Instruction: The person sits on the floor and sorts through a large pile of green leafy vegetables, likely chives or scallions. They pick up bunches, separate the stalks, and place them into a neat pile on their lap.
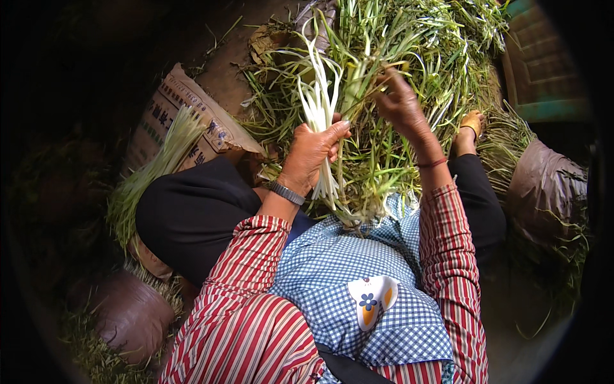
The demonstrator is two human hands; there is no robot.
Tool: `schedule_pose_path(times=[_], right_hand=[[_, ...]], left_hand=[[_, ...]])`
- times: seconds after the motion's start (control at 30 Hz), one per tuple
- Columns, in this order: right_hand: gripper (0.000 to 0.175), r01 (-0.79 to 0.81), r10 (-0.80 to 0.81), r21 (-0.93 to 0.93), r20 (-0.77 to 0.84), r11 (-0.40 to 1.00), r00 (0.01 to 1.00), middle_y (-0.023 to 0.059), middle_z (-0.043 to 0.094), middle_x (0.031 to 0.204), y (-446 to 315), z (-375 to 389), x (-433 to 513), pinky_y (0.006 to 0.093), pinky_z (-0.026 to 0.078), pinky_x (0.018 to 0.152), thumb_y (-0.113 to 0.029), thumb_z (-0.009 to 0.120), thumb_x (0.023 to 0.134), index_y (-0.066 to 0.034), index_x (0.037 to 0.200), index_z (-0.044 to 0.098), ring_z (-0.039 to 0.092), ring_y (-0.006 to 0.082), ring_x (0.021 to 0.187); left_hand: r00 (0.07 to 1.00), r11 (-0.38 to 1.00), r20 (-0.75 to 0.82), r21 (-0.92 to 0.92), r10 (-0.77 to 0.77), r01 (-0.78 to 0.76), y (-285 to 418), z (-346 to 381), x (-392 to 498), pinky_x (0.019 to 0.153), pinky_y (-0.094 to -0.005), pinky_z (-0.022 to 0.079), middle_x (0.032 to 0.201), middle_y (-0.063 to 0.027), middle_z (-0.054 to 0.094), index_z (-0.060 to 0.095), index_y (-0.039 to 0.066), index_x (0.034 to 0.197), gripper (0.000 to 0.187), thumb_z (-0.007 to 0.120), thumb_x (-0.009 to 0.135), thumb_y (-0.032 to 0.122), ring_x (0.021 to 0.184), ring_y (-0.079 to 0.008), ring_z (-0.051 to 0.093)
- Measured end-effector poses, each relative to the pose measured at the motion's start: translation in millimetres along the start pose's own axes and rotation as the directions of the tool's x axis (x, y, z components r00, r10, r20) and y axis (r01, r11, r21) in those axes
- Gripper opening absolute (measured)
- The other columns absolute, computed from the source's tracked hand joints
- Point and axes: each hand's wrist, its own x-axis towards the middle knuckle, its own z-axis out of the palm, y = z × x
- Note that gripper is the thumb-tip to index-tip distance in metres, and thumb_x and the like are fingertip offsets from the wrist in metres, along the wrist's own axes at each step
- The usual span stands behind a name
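My left hand grips a bunch of peeled white stalks, their pale ends sticking out below the fist. Beside that bunch, a greener unpeeled stalk runs up from the same hand. My right hand, blurred, pinches thin withered leaves just right of it. Under and beyond both hands spreads a large heap of green and yellowed leaves. Roots and scraps lie at the top of the blue checked apron on my lap.
Left of my bent knee, a bundle of pale stalks rests on a printed paper sack. A plastic-wrapped bundle lies at right, another wrapped bundle at lower left. A wooden panel with green edging stands at upper right, near my bare foot.
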Motion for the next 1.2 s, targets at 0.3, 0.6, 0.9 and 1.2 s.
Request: schedule_pose_path(times=[0.3, 0.6, 0.9, 1.2], right_hand=[[0.035, -0.018, 0.273, 0.507, -0.433, 0.861, 0.859, 0.0097, 0.069, 0.105, 83, -113, -40, 0.0177, 0.048, 0.053, -0.024, 0.063, 0.096, -0.0033, 0.124, 0.054, 0.062, 0.0068, 0.066], [0.024, -0.195, 0.129, 0.672, 0.148, 0.715, 0.981, -0.0007, 0.064, 0.079, -12, 59, -54, 0.0173, 0.042, 0.049, -0.025, 0.065, 0.096, -0.0029, 0.104, 0.066, 0.055, 0.0031, 0.059], [0.017, -0.197, 0.29, 0.828, 0.044, 0.525, 0.956, -0.0018, 0.065, 0.081, -20, 69, -69, 0.0199, 0.043, 0.058, -0.021, 0.065, 0.097, -0.0049, 0.098, 0.068, 0.052, 0.0048, 0.064], [0.02, -0.337, 0.247, 0.6, 0.23, 0.725, 0.941, -0.0024, 0.059, 0.071, -10, 47, -108, 0.0215, 0.044, 0.057, -0.022, 0.065, 0.096, -0.0034, 0.093, 0.069, 0.053, 0.0059, 0.061]], left_hand=[[1.0, 0.999, 0.008, 0.029, 0.024, -0.024, -1, 2, 2, 0.045, -0.0153, 0.043, 0.083, -0.0073, 0.069, 0.06, 0.002, 0.11, 0.018, 0.066, 0.094, 0.009, 0.052, -0.0026, 0.052], [0.999, 0.999, 0.024, 0.021, 0.036, -0.036, -5, 1, 3, 0.046, -0.0158, 0.042, 0.078, 0.0016, 0.064, 0.063, 0.004, 0.105, 0.014, 0.067, 0.095, 0.014, 0.052, -0.0018, 0.051], [0.994, 0.995, -0.078, -0.043, 0.083, -0.086, -8, 4, 3, 0.046, -0.0176, 0.04, 0.079, -0.001, 0.066, 0.062, 0.003, 0.106, 0.014, 0.066, 0.095, 0.011, 0.053, -0.0034, 0.05], [0.979, 0.985, -0.128, -0.045, 0.158, -0.165, 0, 1, 3, 0.045, -0.0181, 0.04, 0.085, -0.0062, 0.069, 0.061, 0.002, 0.105, 0.014, 0.066, 0.094, 0.01, 0.053, -0.0031, 0.05]])
